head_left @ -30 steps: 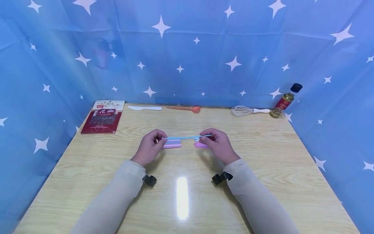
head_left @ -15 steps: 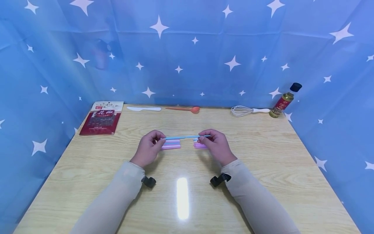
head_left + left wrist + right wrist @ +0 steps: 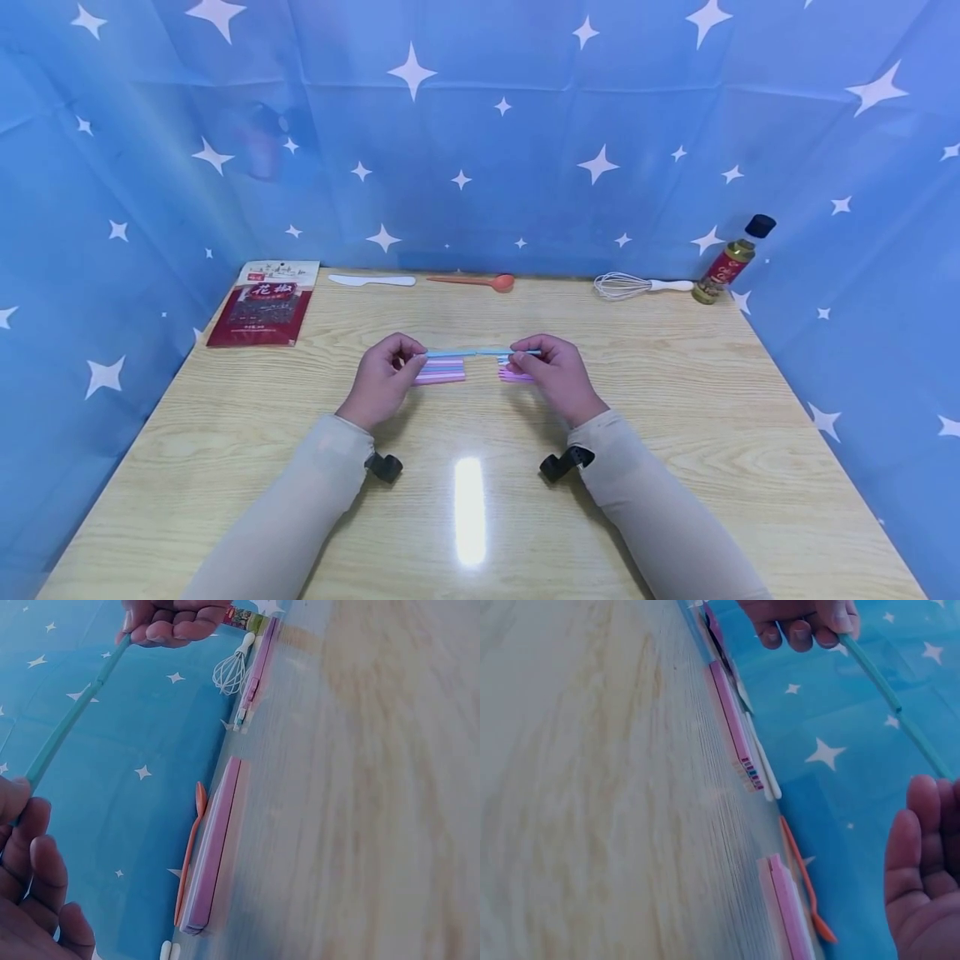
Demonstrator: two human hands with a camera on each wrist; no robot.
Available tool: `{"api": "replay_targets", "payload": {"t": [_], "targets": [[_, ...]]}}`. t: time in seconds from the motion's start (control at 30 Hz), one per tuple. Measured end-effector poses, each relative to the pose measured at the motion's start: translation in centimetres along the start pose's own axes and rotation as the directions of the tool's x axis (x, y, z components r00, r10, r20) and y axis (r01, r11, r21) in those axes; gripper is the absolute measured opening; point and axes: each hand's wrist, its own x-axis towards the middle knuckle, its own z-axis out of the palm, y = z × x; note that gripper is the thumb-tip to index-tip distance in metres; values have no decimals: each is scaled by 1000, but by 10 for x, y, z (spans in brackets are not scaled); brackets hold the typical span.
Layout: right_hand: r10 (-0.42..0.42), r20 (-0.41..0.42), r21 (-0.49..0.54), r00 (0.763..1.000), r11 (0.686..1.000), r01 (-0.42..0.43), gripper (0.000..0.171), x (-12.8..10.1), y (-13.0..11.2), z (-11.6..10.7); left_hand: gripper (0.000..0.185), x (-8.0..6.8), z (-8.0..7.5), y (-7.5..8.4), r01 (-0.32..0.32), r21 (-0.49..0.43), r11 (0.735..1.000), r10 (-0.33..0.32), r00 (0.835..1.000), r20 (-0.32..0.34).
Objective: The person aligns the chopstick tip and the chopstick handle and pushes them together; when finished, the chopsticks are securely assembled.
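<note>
A thin light-blue stick (image 3: 480,352) hangs level just above the wooden table (image 3: 675,400). My left hand (image 3: 415,360) pinches its left end and my right hand (image 3: 519,360) pinches its right end. In the left wrist view the blue stick (image 3: 67,724) runs from my left hand (image 3: 30,877) up to my right hand (image 3: 176,619). Under the stick lie two short piles of pink sticks, one to the left (image 3: 442,372) and one to the right (image 3: 513,376), the latter partly hidden by my right fingers.
Along the back edge lie a red spice packet (image 3: 262,302), a white plastic knife (image 3: 371,280), an orange spoon (image 3: 476,281), a whisk (image 3: 637,285) and a small bottle (image 3: 731,258). Blue starred cloth walls in three sides.
The right end of the blue stick has dropped a little, so the stick now lies closer to level. Both hands keep their hold and stay in place.
</note>
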Motion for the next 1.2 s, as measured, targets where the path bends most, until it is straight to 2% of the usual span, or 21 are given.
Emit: {"api": "replay_targets", "payload": {"t": [0.23, 0.8, 1.2], "targets": [[9, -17, 33, 1000, 999, -9, 18, -1, 0, 3, 7, -1, 1, 0, -1, -24, 1000, 0, 1000, -18], [-46, 38, 83, 998, 996, 43, 21, -3, -2, 4, 7, 0, 1, -2, 15, -31, 999, -16, 999, -31], [-67, 50, 2, 996, 998, 67, 19, -3, -3, 2, 5, 3, -2, -3, 16, -23, 1000, -16, 1000, -5]]}}
